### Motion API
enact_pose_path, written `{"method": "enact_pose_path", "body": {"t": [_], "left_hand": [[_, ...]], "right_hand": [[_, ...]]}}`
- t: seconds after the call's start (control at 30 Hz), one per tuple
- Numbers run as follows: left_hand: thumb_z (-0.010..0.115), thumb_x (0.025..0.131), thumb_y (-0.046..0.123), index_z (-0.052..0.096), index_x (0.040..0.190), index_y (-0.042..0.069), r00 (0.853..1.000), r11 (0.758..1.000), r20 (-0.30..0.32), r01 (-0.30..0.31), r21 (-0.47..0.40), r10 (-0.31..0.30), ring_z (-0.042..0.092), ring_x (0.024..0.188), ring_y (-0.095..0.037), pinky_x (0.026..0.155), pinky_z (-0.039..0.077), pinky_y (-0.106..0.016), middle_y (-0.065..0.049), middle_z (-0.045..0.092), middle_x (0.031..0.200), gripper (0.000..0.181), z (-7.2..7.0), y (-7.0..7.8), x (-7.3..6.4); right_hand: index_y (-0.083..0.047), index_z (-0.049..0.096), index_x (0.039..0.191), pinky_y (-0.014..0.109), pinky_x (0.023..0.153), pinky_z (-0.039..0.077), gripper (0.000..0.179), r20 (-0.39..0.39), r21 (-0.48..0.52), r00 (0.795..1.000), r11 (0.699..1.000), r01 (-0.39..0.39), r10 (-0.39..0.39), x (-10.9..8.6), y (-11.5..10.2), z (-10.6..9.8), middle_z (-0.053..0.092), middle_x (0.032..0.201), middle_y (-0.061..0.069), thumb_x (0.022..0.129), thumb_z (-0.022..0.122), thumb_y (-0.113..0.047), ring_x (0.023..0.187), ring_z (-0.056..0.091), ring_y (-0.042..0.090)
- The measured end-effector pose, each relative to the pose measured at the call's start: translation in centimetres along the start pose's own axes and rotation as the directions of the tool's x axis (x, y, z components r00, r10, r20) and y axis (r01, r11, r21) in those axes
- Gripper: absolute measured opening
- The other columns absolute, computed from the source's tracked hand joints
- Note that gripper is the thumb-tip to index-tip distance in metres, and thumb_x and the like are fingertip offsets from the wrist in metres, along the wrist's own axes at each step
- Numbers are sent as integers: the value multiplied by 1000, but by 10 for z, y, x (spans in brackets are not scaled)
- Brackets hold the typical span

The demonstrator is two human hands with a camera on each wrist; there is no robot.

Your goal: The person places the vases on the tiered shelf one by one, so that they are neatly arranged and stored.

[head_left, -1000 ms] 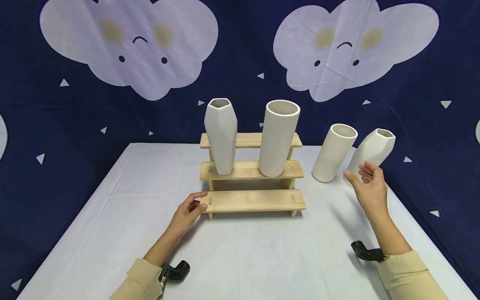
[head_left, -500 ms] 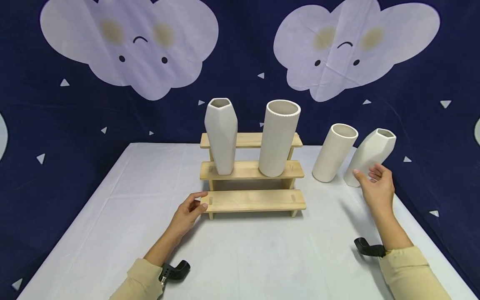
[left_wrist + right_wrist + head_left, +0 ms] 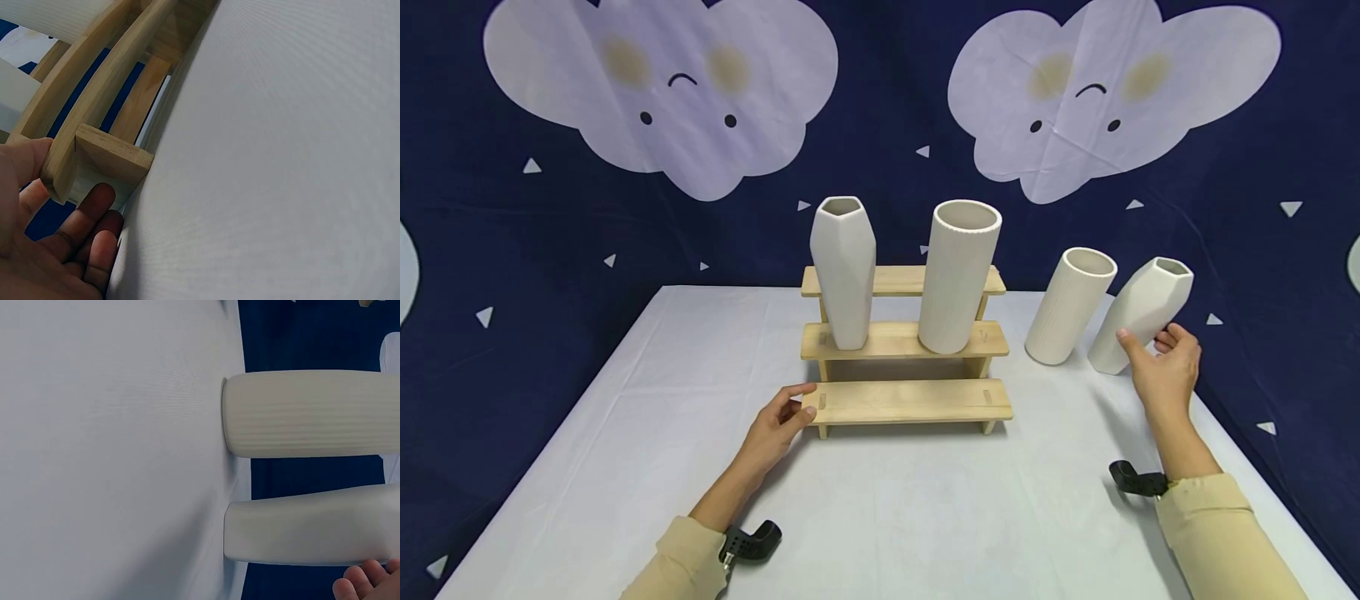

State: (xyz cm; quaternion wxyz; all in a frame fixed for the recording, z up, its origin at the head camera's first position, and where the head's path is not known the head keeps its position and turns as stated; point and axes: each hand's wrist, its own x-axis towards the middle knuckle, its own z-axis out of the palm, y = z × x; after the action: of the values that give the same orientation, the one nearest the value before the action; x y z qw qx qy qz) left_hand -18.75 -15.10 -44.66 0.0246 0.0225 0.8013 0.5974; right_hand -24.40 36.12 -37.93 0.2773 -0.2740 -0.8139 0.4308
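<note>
A person works at a white surface [image 3: 880, 517]; take the three-step wooden stand [image 3: 910, 402] as the clock's centre. Nearest, at 8 o'clock, the left hand [image 3: 775, 421] pinches the end of the stand's lowest shelf. At 3 o'clock, the right hand [image 3: 1165, 375] has thumb and fingers either side of the small faceted vase [image 3: 1138, 312], low on its body; whether it grips cannot be told. That vase stands on the surface. Just beside it, toward the stand, is the small ribbed vase [image 3: 1067, 308], touched by neither hand. On the middle shelf, the tall faceted vase [image 3: 844, 279] is at 11 o'clock and the tall ribbed vase [image 3: 958, 279] at 1, set apart. The work looks about half done: two vases are up on the stand; two, seemingly what is left, are off it. Farthest, at 12, hangs a navy backdrop [image 3: 880, 83] with pale clouds. No brand, label or writing is readable.
</note>
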Motion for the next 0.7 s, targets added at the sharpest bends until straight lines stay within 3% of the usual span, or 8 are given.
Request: {"method": "enact_pose_path", "body": {"t": [0.17,0.7], "left_hand": [[61,92,26,53,131,20,1000,1000,-1,-4,-15,4,49,81,-13,69,39,-22,-7,58,93,40,0,0,-1],[61,92,26,53,131,21,1000,1000,-5,15,-6,-15,48,81,-12,67,38,-22,-7,58,94,40,0,0,0]], "right_hand": [[-10,32,141,32,105,34,79,6,4,1000,1000,-12,11,6,-2,3,40,134,8,80,69,-42,122,42,21],[-7,35,139,41,106,32,77,-11,-20,1000,1000,10,-10,25,-4,11,42,133,14,79,69,-40,125,43,28]]}}
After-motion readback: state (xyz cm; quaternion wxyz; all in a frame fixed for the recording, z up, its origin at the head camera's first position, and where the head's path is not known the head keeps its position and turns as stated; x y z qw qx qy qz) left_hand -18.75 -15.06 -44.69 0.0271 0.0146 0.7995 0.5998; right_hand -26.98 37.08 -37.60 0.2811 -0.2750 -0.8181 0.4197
